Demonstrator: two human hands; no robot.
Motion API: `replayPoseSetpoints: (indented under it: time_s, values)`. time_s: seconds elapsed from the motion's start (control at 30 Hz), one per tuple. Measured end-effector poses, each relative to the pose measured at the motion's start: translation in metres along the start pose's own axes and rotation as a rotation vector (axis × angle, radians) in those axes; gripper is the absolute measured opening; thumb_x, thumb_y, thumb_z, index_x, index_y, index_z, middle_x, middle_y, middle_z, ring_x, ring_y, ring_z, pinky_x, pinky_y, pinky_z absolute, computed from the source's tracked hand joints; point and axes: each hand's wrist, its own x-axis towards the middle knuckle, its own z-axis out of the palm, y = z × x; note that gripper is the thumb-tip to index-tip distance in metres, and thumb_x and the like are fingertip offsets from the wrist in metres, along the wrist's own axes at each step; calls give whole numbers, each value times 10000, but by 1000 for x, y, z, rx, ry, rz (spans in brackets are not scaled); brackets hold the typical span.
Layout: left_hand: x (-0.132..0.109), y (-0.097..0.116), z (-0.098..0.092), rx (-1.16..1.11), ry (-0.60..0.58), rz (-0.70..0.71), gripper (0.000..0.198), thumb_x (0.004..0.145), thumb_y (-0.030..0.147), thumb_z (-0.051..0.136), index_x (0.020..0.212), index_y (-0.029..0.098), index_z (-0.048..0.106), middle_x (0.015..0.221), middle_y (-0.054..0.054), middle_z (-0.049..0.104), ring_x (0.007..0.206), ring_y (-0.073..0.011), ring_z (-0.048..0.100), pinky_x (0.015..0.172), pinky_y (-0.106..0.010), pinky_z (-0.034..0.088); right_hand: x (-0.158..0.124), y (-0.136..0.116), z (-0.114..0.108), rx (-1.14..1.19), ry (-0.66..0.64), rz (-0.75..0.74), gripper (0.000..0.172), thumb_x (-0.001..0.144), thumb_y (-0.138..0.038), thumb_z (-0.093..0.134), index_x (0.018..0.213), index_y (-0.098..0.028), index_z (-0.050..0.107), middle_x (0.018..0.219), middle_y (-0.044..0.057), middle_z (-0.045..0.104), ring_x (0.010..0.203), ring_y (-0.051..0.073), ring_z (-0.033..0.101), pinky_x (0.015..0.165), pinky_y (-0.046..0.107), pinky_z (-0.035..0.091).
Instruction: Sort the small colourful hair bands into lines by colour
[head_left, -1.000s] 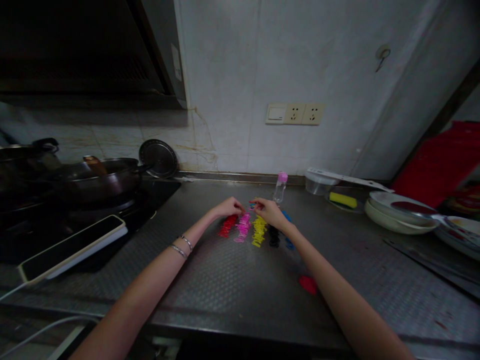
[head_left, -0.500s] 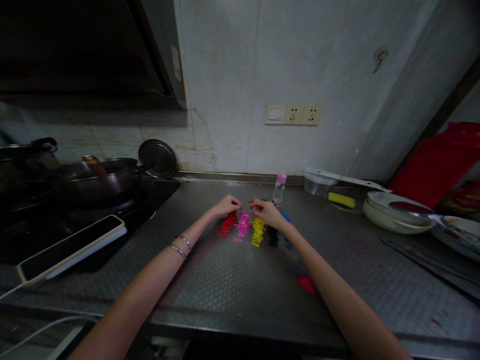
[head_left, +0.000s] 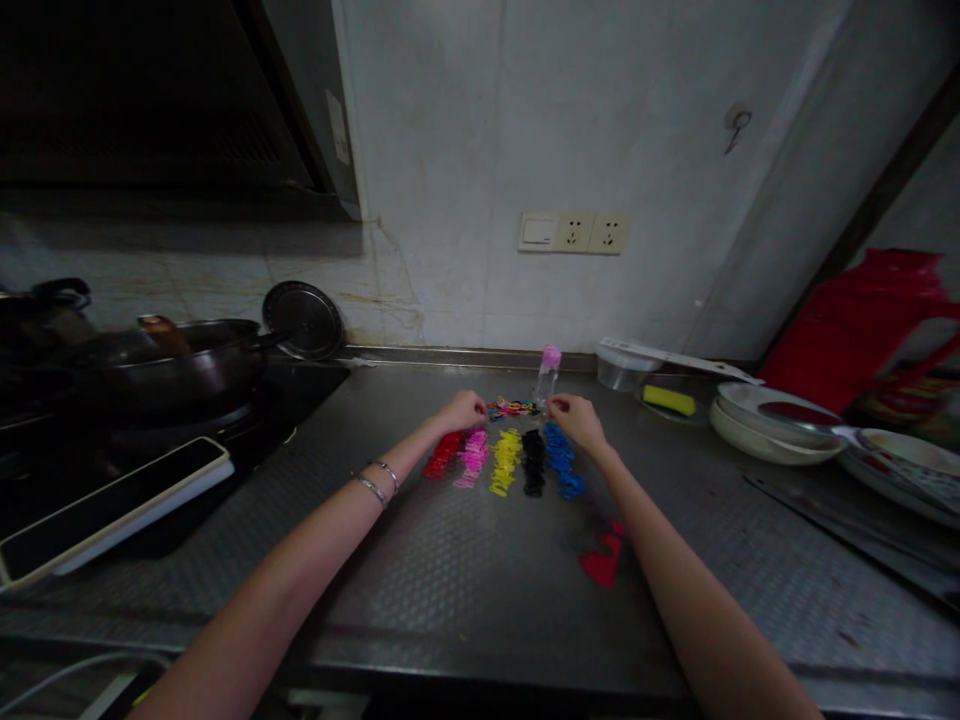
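Observation:
Five rows of small bands lie side by side on the metal counter: red [head_left: 442,455], pink [head_left: 472,458], yellow [head_left: 505,462], black [head_left: 533,463] and blue [head_left: 562,460]. Behind them is a mixed-colour pile [head_left: 513,408]. My left hand [head_left: 465,409] is at the pile's left end, above the pink row, its fingers pinched; anything between them is too small to name. At the pile's right end, my right hand [head_left: 571,415] has thumb and forefinger together, their content unclear. A clear bottle with a pink cap [head_left: 550,372] stands just behind it.
Red heart-shaped pieces [head_left: 601,562] lie near my right forearm. On the right are a yellow sponge [head_left: 670,401], a plastic tub [head_left: 622,368], stacked bowls [head_left: 776,435] and a red thermos [head_left: 855,330]. Left, a phone [head_left: 112,510] and a pan [head_left: 187,365] sit by the stove.
My right hand has moved right, from above the yellow row to beside the bottle, uncovering the mixed pile and the black and blue rows. My left hand has shifted slightly over the pink row.

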Motion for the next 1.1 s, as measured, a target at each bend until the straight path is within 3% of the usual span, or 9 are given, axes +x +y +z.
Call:
replayPoseSetpoints:
  time_s: [0.27, 0.57, 0.77, 1.1]
  values:
    - [15, 17, 10, 148, -19, -77, 216, 646, 211, 589, 823, 223, 712, 825, -58, 671, 723, -173, 580, 622, -213, 389, -7, -5, 0, -80, 5, -3, 229, 759, -314, 492, 837, -216, 684, 720, 42, 669, 650, 140, 589, 535, 200, 364]
    - [23, 14, 9, 141, 6, -18, 210, 713, 237, 524, 780, 173, 712, 753, -61, 661, 623, -141, 551, 594, -214, 377, -7, -2, -4, -75, 15, 56, 230, 745, -300, 497, 855, -216, 681, 750, 48, 676, 657, 144, 588, 532, 201, 360]
    - [22, 18, 4, 85, -55, -34, 156, 636, 200, 581, 721, 167, 708, 696, -41, 658, 590, -125, 533, 592, -204, 378, -6, -2, -7, -72, 11, 68, 239, 750, -295, 482, 864, -220, 678, 764, 50, 675, 680, 148, 593, 538, 203, 361]
    - [21, 18, 6, 246, -26, -5, 206, 664, 195, 527, 767, 176, 704, 759, -62, 661, 619, -146, 552, 588, -220, 386, -7, -5, -6, -91, -20, 96, 232, 763, -295, 491, 868, -209, 679, 774, 49, 676, 710, 139, 598, 579, 192, 373]
